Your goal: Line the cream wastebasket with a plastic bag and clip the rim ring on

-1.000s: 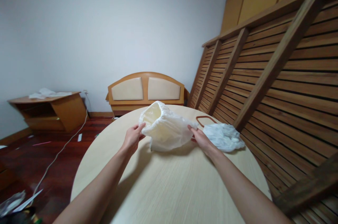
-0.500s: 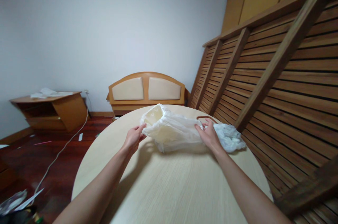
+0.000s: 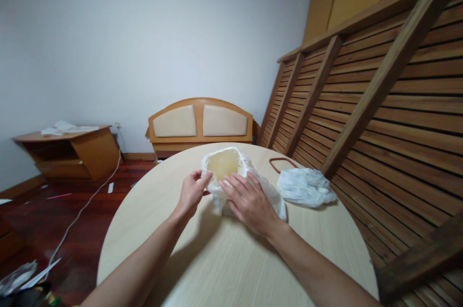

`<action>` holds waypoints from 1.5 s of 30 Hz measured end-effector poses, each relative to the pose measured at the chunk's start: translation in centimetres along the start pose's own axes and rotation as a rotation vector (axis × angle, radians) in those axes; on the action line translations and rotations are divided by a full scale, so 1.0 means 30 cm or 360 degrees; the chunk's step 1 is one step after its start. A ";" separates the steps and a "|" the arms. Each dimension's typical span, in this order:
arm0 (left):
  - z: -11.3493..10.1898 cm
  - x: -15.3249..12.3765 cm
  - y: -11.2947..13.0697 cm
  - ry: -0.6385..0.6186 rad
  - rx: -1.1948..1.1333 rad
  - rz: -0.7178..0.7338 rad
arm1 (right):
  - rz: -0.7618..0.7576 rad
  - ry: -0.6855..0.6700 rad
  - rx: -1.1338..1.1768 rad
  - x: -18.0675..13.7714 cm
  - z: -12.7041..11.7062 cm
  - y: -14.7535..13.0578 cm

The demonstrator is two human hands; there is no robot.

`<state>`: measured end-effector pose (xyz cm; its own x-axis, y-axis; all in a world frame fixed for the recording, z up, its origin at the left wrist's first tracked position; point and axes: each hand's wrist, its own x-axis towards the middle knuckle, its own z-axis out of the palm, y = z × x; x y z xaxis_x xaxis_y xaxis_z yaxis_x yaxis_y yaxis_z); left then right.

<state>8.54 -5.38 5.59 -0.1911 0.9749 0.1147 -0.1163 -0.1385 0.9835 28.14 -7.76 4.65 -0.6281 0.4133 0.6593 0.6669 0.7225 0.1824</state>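
Observation:
A thin white plastic bag (image 3: 271,196) lies on the round table, its wide mouth facing up and showing a pale yellow inside. My left hand (image 3: 193,191) pinches the left side of the rim between thumb and fingers. Across the near right side of the mouth rests my right hand (image 3: 249,201), palm down with fingers stretched out on the plastic. Whether its fingertips reach past the rim is hard to make out. Just right of this bag sits a crumpled whitish plastic bag (image 3: 307,187), touched by neither hand.
A brown loop-shaped handle (image 3: 277,165) lies behind the crumpled bag on the pale wooden table (image 3: 238,268). Slatted wooden panels (image 3: 405,119) lean along the right. A headboard (image 3: 200,121) stands beyond the table, and a low cabinet (image 3: 87,153) at the left.
My right hand has let go of the bag's far right end and come left onto the rim. The mouth has opened wider and tilted up; the left hand moved slightly right.

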 end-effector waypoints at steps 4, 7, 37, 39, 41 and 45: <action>0.006 0.004 -0.015 0.0069 0.0054 0.0078 | -0.0054 -0.0098 0.0076 -0.001 0.010 0.007; 0.010 0.005 -0.028 0.0126 0.0167 0.0153 | 0.0041 -0.0121 0.0141 0.007 0.008 -0.005; 0.069 -0.063 -0.090 -0.0154 0.0653 0.0490 | 0.0472 -0.0740 0.0519 -0.007 -0.045 0.004; 0.071 -0.068 -0.081 -0.0161 0.0625 0.0508 | 0.0512 -0.0791 0.0600 0.002 -0.040 0.025; 0.075 -0.075 -0.069 -0.0168 0.0618 0.0525 | 0.0543 -0.0866 0.0631 0.017 -0.020 0.045; 0.081 -0.087 -0.049 -0.0186 0.0644 0.0521 | 0.0589 -0.0981 0.0695 0.047 0.054 0.076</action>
<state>11.59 -7.29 4.20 -0.0419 0.9080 0.4168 0.3209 -0.3828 0.8663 28.12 -4.64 4.83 -0.5908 0.8027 0.0813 0.7374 0.5781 -0.3495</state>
